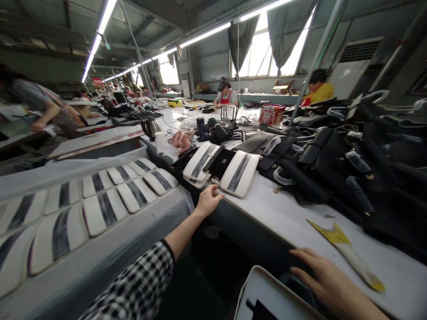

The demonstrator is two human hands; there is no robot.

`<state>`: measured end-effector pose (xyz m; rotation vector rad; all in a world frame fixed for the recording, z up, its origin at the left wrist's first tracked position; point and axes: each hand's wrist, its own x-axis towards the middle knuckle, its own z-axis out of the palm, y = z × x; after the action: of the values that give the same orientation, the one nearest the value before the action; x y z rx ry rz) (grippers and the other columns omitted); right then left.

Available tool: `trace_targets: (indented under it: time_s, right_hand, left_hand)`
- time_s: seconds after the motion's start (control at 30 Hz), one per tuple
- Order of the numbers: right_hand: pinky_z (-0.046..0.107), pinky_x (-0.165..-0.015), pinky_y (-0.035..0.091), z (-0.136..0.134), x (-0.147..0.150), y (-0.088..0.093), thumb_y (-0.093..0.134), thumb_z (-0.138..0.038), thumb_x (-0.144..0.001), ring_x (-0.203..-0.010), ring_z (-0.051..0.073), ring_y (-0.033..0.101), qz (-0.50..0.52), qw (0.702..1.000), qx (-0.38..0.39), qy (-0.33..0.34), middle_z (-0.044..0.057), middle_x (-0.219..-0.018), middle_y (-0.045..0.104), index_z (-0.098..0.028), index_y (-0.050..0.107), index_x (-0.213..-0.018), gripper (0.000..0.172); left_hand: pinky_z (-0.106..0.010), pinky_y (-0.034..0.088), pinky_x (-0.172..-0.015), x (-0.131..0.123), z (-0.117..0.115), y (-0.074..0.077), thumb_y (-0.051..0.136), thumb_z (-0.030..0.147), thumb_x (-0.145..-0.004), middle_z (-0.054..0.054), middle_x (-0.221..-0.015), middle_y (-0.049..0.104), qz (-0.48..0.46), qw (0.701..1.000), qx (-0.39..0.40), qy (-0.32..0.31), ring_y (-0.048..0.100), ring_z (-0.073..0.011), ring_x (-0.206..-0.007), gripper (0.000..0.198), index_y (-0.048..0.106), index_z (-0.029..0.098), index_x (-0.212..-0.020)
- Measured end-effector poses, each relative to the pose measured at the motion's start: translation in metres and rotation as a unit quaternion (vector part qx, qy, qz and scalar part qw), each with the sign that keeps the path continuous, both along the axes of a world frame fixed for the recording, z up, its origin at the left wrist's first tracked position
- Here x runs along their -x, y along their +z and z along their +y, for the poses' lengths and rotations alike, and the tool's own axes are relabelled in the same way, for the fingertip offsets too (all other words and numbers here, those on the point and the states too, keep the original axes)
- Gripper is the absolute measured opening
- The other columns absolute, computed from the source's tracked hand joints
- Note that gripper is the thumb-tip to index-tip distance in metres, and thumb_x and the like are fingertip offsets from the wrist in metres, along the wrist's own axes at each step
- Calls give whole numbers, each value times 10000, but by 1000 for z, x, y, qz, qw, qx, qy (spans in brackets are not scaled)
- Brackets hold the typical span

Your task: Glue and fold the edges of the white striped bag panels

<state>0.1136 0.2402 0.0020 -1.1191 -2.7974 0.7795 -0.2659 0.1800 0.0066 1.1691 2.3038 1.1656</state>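
At the near edge of the table, my left hand [207, 202] reaches out with its thumb and bent fingers apart; nothing shows between them. Just beyond it lies a white panel with a dark stripe [230, 174]. Slightly farther left, another striped white panel [194, 162] rests over a similar piece. My right hand [316, 273] is low on the right, fingers stretched out and spread. Beside it, close to my body, is a pale tray-like piece with a raised rim [267, 291], partly cut off by the frame.
Several striped white panels [106, 209] lie in rows on the left table. Black bags [333, 164] are heaped on the right. A yellow-ended flat tool [347, 253] lies near my right hand. A pink fan [180, 140] stands farther back. Other people work beyond.
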Motion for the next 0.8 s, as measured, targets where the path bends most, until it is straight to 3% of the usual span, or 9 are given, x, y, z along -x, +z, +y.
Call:
trace_targets:
  time_s: [0.1,0.2,0.4,0.47,0.57,0.7,0.8]
  right_hand:
    - [367,-948,504,19,79,11,487,-341,-913,-1074,253,637,-46,995,-52,78,116,-1221,635,-171,625,-1192,354]
    - [361,-899,514,32,136,9,524,-310,-899,-1049,261,644,-36,991,-77,105,105,-1183,646,-184,643,-1124,285]
    - [376,-908,503,41,191,-13,575,-274,-872,-1165,278,568,15,977,-146,153,76,-1474,457,-212,514,-1325,461]
    - [379,-870,517,44,202,-19,605,-273,-855,-1133,279,573,27,970,-167,174,52,-1539,367,-236,431,-1409,582]
    - [388,-839,522,51,219,-21,621,-286,-850,-1097,283,575,46,961,-194,192,39,-1569,310,-254,357,-1463,668]
    - [452,-967,450,62,247,-12,592,-298,-879,-1238,312,465,87,951,-230,186,62,-1571,302,-206,333,-1472,654]
    - [470,-1074,352,65,272,-5,573,-316,-901,-1346,303,344,115,944,-249,184,69,-1567,308,-180,315,-1477,646]
  left_hand:
    - [-379,493,-926,9,47,-9,683,392,-844,-133,-1202,635,-17,998,43,44,635,-216,-1028,467,566,123,-1208]
    - [-465,465,-965,20,74,-12,663,436,-859,-109,-1151,640,-18,993,91,79,602,-246,-1083,413,604,126,-1125]
    - [-440,489,-922,39,90,2,681,377,-859,-63,-1023,664,-55,987,136,59,619,-219,-1010,256,644,133,-927]
    - [-384,531,-817,41,98,16,663,363,-877,-38,-916,667,-95,986,128,43,642,-181,-869,234,639,131,-887]
    - [-299,533,-658,45,117,49,604,378,-918,-3,-791,642,-167,983,76,23,613,-125,-668,249,624,130,-899]
    - [-245,508,-569,54,146,100,564,378,-935,16,-712,611,-253,967,-16,12,570,-98,-569,253,611,134,-890]
    - [-198,482,-504,61,161,126,614,300,-878,24,-592,560,-306,950,-60,12,531,-85,-495,175,599,136,-819]
